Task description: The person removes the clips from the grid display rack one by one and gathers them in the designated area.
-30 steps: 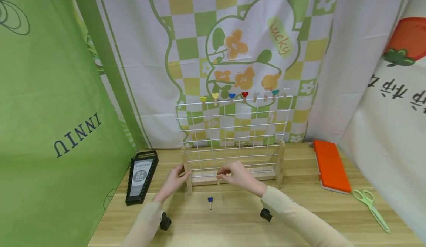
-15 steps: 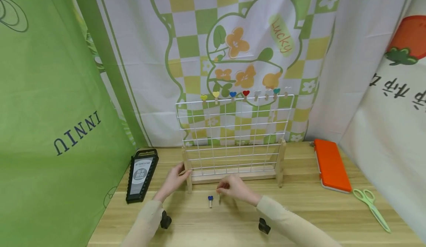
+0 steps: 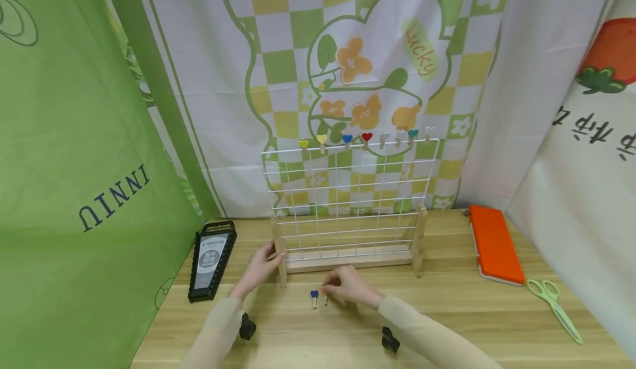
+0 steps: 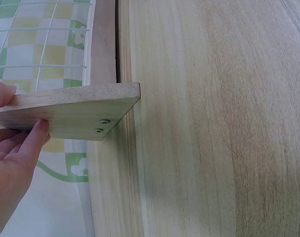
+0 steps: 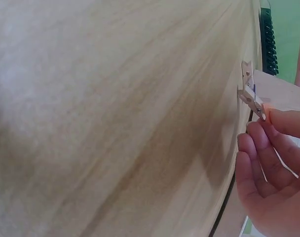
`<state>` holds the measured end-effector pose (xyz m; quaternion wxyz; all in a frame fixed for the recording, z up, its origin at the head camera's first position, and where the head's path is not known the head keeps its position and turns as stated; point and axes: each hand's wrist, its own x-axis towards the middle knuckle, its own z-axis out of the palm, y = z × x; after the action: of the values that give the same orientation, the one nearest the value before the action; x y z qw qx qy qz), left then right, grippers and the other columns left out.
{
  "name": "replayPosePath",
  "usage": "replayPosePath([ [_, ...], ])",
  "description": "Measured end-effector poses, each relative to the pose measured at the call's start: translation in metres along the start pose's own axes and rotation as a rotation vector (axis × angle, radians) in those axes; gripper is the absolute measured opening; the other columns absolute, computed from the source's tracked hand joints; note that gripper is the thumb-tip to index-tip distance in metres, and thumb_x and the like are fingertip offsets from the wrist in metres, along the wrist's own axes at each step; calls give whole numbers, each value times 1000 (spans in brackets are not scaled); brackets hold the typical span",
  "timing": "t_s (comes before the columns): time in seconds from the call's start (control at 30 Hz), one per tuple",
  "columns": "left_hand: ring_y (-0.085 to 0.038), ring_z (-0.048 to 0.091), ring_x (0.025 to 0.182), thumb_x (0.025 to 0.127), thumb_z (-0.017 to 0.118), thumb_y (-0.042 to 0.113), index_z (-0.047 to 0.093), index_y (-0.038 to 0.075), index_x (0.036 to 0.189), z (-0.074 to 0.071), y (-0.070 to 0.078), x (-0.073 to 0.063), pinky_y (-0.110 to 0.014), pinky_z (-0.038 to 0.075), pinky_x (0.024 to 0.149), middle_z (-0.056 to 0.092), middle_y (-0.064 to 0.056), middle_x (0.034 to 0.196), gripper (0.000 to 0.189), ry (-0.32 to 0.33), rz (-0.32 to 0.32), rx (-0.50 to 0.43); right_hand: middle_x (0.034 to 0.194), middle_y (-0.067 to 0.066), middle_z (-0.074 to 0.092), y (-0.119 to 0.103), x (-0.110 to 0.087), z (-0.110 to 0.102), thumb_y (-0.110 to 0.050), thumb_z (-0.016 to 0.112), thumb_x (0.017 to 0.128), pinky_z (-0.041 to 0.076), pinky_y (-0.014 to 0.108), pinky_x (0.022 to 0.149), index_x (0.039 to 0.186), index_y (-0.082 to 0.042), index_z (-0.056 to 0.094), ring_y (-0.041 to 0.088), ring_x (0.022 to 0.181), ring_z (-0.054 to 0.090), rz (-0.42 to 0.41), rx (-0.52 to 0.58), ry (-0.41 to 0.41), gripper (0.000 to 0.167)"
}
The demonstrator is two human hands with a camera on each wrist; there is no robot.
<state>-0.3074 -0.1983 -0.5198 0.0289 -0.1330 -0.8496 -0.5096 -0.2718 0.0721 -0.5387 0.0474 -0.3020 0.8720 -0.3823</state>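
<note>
My right hand [image 3: 350, 286] pinches a small wooden clothespin [image 5: 252, 102] by its orange-red top between thumb and fingertips. Its wooden end points down close over the table. Just left of it a clothespin with a dark blue heart [image 3: 314, 297] lies on the table. At the left end of a wire grid rack [image 3: 283, 151], my left hand [image 3: 259, 267] grips the wooden upright [image 4: 71, 118], thumb on one side and fingers on the other. Several heart clothespins, among them a red one [image 3: 366, 137] and a yellow one [image 3: 303, 143], sit along the grid's top bar.
A black tool holder [image 3: 211, 259] with a grey label lies at the left. To the right are an orange case [image 3: 496, 246] and light green scissors [image 3: 556, 309]. Patterned curtains [image 3: 280, 68] hang behind and at both sides of the wooden table [image 3: 278, 336].
My right hand has come down from the rack's base rail toward me, bringing the orange-red clothespin beside the blue heart one. The left hand keeps its grip on the upright.
</note>
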Motion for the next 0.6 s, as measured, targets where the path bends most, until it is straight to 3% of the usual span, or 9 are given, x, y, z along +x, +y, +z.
replayPosePath([
  [0.37, -44, 54, 130, 97, 62, 6, 49, -10, 139, -1, 0, 1, -52, 50, 107, 58, -30, 136, 47, -2, 1, -3, 84, 8, 76, -3, -1, -3, -12, 70, 91, 53, 13, 63, 90, -4, 75, 2, 68, 62, 11, -15, -24, 9],
  [0.6, -43, 53, 131, 97, 61, 7, 48, -10, 140, -1, -1, 1, -51, 50, 108, 57, -29, 137, 48, -13, -5, 3, 84, 5, 76, -2, 2, -2, -14, 70, 92, 48, 15, 61, 90, -7, 76, 1, 67, 57, 48, -33, -61, 10],
])
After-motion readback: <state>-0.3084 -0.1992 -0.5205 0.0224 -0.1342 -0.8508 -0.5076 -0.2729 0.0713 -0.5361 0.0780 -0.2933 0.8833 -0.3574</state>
